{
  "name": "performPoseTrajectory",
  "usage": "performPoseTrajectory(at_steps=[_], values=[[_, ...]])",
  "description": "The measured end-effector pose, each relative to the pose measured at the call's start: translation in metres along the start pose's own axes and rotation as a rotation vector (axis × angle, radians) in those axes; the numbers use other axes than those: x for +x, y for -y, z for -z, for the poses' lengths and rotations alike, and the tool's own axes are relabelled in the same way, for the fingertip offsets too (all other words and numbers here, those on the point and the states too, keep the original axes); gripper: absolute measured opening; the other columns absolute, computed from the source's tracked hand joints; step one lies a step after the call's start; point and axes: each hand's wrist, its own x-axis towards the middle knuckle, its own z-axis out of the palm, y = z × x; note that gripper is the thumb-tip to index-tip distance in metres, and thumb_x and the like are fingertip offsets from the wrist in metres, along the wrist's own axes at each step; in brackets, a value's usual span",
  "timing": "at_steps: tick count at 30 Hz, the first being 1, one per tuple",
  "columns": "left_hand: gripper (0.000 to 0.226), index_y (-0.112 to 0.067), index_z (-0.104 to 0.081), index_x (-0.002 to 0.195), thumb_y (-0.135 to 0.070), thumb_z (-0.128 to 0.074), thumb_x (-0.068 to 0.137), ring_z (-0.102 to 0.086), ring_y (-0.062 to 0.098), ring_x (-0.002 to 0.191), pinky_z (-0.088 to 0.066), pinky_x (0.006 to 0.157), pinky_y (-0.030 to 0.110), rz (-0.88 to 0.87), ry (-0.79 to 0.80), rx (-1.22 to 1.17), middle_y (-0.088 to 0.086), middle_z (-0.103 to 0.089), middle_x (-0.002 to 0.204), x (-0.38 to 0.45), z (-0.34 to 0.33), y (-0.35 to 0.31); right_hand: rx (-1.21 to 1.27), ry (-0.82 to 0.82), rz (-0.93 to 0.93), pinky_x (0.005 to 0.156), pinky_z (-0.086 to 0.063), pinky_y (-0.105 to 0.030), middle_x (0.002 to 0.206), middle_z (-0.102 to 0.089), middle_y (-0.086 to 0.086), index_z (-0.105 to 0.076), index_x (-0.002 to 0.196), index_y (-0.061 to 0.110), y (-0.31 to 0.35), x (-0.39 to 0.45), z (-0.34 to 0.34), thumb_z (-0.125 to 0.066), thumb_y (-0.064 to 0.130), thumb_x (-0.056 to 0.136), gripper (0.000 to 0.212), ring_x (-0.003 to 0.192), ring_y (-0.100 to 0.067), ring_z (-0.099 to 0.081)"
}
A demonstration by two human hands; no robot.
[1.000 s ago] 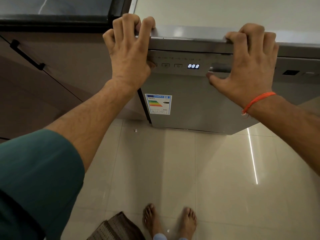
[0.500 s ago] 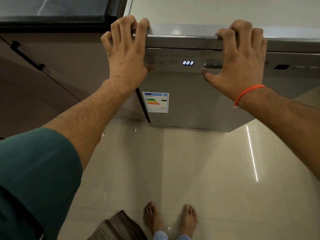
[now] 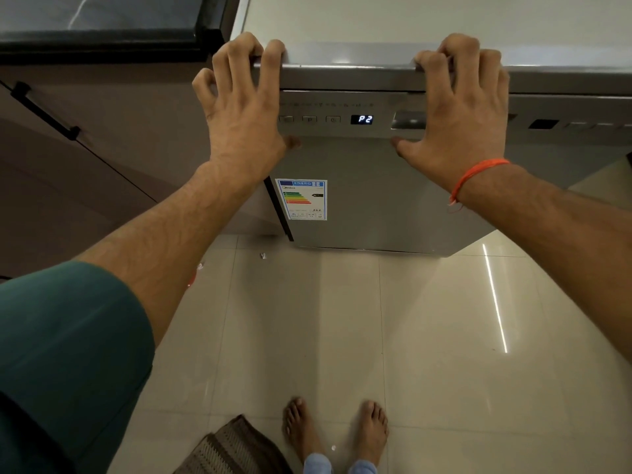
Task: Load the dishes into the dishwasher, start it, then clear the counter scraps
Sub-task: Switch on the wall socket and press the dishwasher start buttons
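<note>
The silver dishwasher (image 3: 376,200) stands closed in front of me, an energy label (image 3: 301,199) low on the left of its door. Its control strip carries several buttons and a lit display (image 3: 365,119) reading P2. My left hand (image 3: 244,107) rests at the top left corner, fingers hooked over the top edge and thumb below the buttons. My right hand (image 3: 458,111) grips the same edge further right, covering most of the recessed door handle (image 3: 407,120). An orange thread circles the right wrist. No dishes are in sight.
A dark counter edge (image 3: 102,39) and brown cabinet fronts with a black bar handle (image 3: 44,109) lie to the left. Pale floor tiles (image 3: 444,336) spread below, with small scraps (image 3: 263,255) near the dishwasher's foot. A woven mat (image 3: 236,449) sits by my bare feet.
The display changed from 8:88 to P2. Both hands stayed on the dishwasher's top edge, and my left thumb now sits below the button row rather than on it.
</note>
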Motion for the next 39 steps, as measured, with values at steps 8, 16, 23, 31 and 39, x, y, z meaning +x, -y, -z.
performPoseTrajectory(at_steps=[8, 16, 23, 31, 39], values=[[0.09, -0.028, -0.032, 0.142, -0.059, -0.077, 0.07, -0.032, 0.029, 0.14, -0.026, 0.108, 0.043, 0.054, -0.071, -0.02, 0.012, -0.038, 0.146, 0.0, -0.008, -0.008, 0.005, -0.015, -0.007, 0.11, -0.037, -0.046, 0.14, -0.042, -0.015, -0.04, 0.135, 0.017, 0.0, -0.001, -0.001, -0.08, 0.044, 0.067, 0.084, 0.124, -0.035, -0.043], [0.078, -0.027, -0.026, 0.129, -0.056, -0.072, 0.072, -0.033, 0.026, 0.141, -0.028, 0.105, 0.042, 0.08, -0.147, -0.023, 0.005, -0.041, 0.146, 0.003, -0.019, -0.019, -0.005, -0.041, -0.022, 0.111, -0.036, -0.045, 0.141, -0.042, -0.014, -0.04, 0.137, 0.018, -0.001, -0.001, -0.006, -0.077, 0.046, 0.069, 0.082, 0.124, -0.034, -0.043], [0.077, -0.022, -0.047, 0.13, -0.057, -0.076, 0.067, -0.038, 0.027, 0.137, -0.029, 0.105, 0.045, 0.123, -0.155, -0.026, 0.006, -0.044, 0.142, 0.008, -0.013, -0.02, 0.004, -0.066, -0.029, 0.109, -0.037, -0.044, 0.139, -0.044, -0.014, -0.043, 0.136, 0.017, 0.0, -0.001, -0.008, -0.073, 0.049, 0.069, 0.08, 0.122, -0.034, -0.045], [0.075, -0.024, -0.048, 0.128, -0.054, -0.08, 0.066, -0.04, 0.027, 0.134, -0.029, 0.107, 0.046, 0.167, -0.155, -0.041, 0.007, -0.046, 0.139, 0.01, -0.013, -0.022, 0.001, -0.073, -0.035, 0.11, -0.036, -0.042, 0.139, -0.045, -0.013, -0.043, 0.136, 0.018, 0.0, -0.001, -0.011, -0.072, 0.05, 0.069, 0.08, 0.123, -0.032, -0.044], [0.077, -0.022, -0.045, 0.133, -0.054, -0.077, 0.07, -0.038, 0.027, 0.136, -0.027, 0.108, 0.044, 0.149, -0.142, -0.031, 0.009, -0.044, 0.141, 0.006, -0.012, -0.023, -0.011, -0.092, -0.027, 0.109, -0.037, -0.043, 0.139, -0.045, -0.014, -0.043, 0.136, 0.018, -0.001, -0.001, -0.013, -0.074, 0.046, 0.068, 0.079, 0.123, -0.033, -0.045]])
